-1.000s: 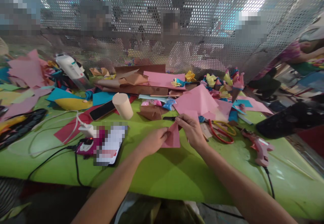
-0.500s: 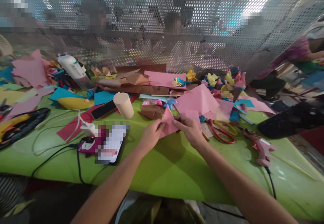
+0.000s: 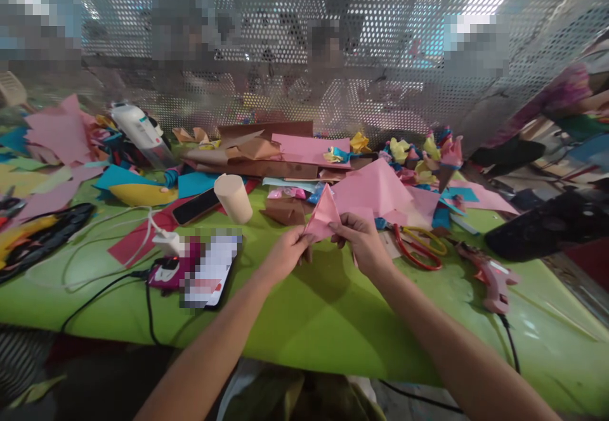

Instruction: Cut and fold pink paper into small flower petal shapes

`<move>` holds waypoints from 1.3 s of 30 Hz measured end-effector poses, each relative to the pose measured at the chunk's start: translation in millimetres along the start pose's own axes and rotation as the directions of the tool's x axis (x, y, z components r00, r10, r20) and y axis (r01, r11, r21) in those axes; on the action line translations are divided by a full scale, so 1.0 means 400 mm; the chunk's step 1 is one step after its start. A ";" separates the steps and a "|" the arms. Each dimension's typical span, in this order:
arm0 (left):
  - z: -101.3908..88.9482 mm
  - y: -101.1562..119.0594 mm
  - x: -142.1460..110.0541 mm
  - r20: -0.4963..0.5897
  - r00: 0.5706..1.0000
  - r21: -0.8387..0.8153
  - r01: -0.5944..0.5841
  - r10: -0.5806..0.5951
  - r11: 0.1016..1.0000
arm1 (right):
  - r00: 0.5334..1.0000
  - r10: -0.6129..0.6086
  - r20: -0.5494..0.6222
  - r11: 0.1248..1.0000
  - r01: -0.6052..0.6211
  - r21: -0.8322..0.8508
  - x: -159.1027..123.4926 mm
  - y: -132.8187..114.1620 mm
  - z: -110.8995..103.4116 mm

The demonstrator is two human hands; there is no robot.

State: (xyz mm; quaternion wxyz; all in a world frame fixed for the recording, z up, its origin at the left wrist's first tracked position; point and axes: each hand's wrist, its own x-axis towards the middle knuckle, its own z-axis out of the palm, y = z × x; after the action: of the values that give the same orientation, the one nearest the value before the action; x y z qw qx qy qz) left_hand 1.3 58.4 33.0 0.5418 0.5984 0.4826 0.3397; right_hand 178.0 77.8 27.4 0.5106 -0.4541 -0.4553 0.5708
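Note:
A small folded piece of pink paper (image 3: 322, 216) stands between my two hands, its pointed tip upward, a little above the green table. My left hand (image 3: 288, 246) pinches its lower left corner. On the other side, my right hand (image 3: 359, 238) grips the lower right corner between thumb and fingers. Behind the paper lie a brown folded paper (image 3: 284, 210) and a larger pink sheet (image 3: 375, 186). Red-handled scissors (image 3: 419, 257) rest to the right of my right hand.
Left of my hands are a cardboard tube (image 3: 233, 199), a phone with a lit screen (image 3: 213, 275) and a purple power strip (image 3: 174, 267) with cables. A pink glue gun (image 3: 492, 279) and a black bottle (image 3: 533, 227) lie at right. A perforated metal panel (image 3: 266, 97) rises behind.
The pink paper has been lifted off the table and turned so that its point faces up. Both hands have shifted their hold to its lower corners.

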 end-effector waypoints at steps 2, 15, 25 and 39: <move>0.000 0.002 -0.001 0.003 1.000 -0.030 0.018 -0.018 0.999 | 1.000 0.007 0.002 1.000 -0.007 0.003 -0.002 -0.002 0.002; -0.007 0.001 -0.001 -0.087 0.992 -0.237 0.064 -0.086 0.970 | 0.984 -0.148 0.099 0.982 0.158 -0.101 -0.009 -0.038 -0.003; -0.023 0.016 -0.010 -0.315 0.949 -0.206 -0.090 0.021 0.974 | 0.920 -0.388 0.054 0.828 0.374 -0.418 -0.014 -0.049 -0.010; -0.021 0.024 -0.023 -0.280 0.882 0.217 -0.326 0.379 0.920 | 0.986 -0.156 0.062 0.960 0.166 -0.223 -0.016 -0.056 0.000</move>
State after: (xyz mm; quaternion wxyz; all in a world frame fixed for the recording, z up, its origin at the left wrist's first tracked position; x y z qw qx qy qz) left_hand -7.3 52.9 45.1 0.3354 0.6565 0.4721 0.4833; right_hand 182.4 72.7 49.6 0.4900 -0.4584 -0.5642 0.4811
